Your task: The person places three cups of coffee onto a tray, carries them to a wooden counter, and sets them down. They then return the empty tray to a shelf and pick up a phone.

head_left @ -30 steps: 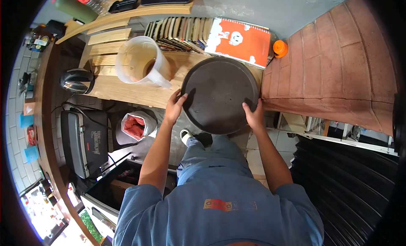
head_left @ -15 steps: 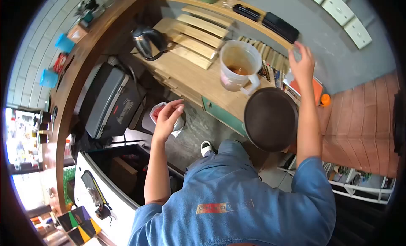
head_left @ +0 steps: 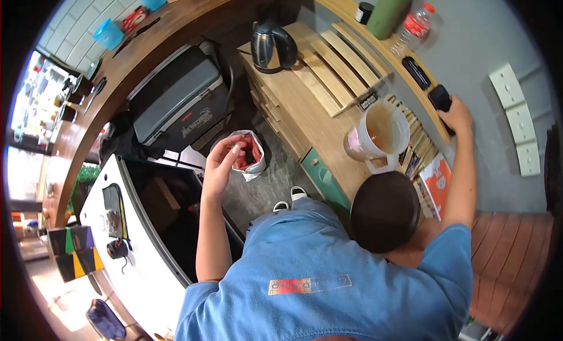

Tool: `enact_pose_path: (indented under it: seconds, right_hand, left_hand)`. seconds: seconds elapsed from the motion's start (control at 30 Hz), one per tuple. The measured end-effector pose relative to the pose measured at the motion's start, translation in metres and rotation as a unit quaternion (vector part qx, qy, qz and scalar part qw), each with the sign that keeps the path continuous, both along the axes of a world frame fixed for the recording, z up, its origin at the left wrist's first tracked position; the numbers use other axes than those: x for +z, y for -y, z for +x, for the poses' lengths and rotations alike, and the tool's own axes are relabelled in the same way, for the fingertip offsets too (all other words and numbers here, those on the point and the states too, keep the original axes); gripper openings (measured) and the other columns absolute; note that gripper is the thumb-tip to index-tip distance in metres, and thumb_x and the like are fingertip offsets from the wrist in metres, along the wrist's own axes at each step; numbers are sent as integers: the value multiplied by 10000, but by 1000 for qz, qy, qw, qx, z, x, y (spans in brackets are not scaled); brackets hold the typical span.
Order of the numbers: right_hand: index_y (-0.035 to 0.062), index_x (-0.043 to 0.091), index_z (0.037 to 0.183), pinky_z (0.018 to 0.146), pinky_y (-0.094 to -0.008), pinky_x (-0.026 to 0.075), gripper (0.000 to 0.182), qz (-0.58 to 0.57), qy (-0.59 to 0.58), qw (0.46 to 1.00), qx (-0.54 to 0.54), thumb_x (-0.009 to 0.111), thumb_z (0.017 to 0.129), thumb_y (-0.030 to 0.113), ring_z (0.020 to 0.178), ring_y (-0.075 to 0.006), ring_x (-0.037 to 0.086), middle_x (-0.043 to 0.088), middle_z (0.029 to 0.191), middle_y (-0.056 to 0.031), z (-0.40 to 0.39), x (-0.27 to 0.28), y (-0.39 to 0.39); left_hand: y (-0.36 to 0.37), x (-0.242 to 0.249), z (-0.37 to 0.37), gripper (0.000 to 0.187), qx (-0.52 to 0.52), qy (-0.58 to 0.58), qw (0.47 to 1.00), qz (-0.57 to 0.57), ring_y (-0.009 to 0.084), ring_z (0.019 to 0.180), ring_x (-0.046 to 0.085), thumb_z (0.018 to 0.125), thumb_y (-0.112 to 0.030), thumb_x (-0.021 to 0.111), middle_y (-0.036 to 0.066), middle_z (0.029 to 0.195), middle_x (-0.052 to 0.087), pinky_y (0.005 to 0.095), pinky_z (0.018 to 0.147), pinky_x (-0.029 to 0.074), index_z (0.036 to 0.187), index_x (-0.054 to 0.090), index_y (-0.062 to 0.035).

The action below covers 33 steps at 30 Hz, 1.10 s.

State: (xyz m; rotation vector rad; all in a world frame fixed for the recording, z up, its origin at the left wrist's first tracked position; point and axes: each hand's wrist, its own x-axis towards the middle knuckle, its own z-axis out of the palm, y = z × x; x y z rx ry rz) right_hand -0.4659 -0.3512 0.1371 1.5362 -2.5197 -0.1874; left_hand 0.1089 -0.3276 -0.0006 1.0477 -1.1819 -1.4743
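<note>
My right hand [head_left: 456,116] is at the narrow wall shelf, its fingers closed on the near end of a black case [head_left: 440,98]. A smaller black case [head_left: 416,73] lies beside it on the shelf. Raised above the floor, my left hand [head_left: 221,165] has curled fingers with the thumb near the fingertips; whether anything small is between them cannot be made out. Beyond it stands a lined bin [head_left: 258,155]. A plastic jug [head_left: 384,130] with some brown liquid stands on the wooden counter [head_left: 319,130], and a round dark stool top [head_left: 384,212] is nearer to me.
An electric kettle [head_left: 272,47] and a slatted wooden rack [head_left: 334,68] are on the counter. A green bottle [head_left: 390,12] and a plastic bottle [head_left: 416,29] stand on the shelf. A grey cooler box [head_left: 179,100] and an open white chest [head_left: 132,223] are at left.
The view has turned and shifted. My right hand has reached the black case on the shelf and closed on it. My left hand stays raised, its fingers more curled.
</note>
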Motion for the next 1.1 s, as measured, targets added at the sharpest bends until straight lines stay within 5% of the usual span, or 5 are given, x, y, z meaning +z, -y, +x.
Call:
enact_pose_path:
  seconds: [0.6, 0.87, 0.93, 1.1]
  right_hand:
    - [-7, 587, 1119, 797, -404, 502, 657, -80, 119, 990, 14, 815, 589, 306, 926, -333, 654, 672, 991, -208, -18, -5, 1]
    - [-45, 568, 1133, 736, -353, 492, 706, -127, 147, 981, -20, 852, 554, 242, 842, -255, 632, 644, 945, -176, -33, -19, 2]
    - [-46, 560, 1150, 740, -354, 492, 720, -134, 155, 979, -17, 855, 561, 247, 834, -246, 620, 637, 933, -169, -44, -27, 3]
    - [-46, 526, 1203, 787, -352, 488, 768, -174, 170, 970, 17, 857, 581, 257, 870, -256, 620, 637, 995, -201, -60, -41, -4]
  left_hand:
    - [17, 37, -29, 315, -32, -24, 999, -8, 107, 948, 595, 929, -149, 586, 63, 1064, 639, 241, 805, 470, 1211, 558, -12]
    - [12, 44, -7, 380, -34, -3, 999, -5, 115, 992, 583, 910, -213, 581, 68, 1112, 635, 255, 865, 418, 1219, 558, 6]
    - [10, 41, -7, 313, -43, -50, 998, -13, 110, 921, 598, 929, -138, 586, 60, 1052, 637, 239, 773, 476, 1203, 552, 8]
    - [11, 37, -13, 303, -56, -53, 997, -13, 122, 890, 602, 925, -127, 582, 65, 1038, 629, 251, 778, 479, 1192, 556, 14]
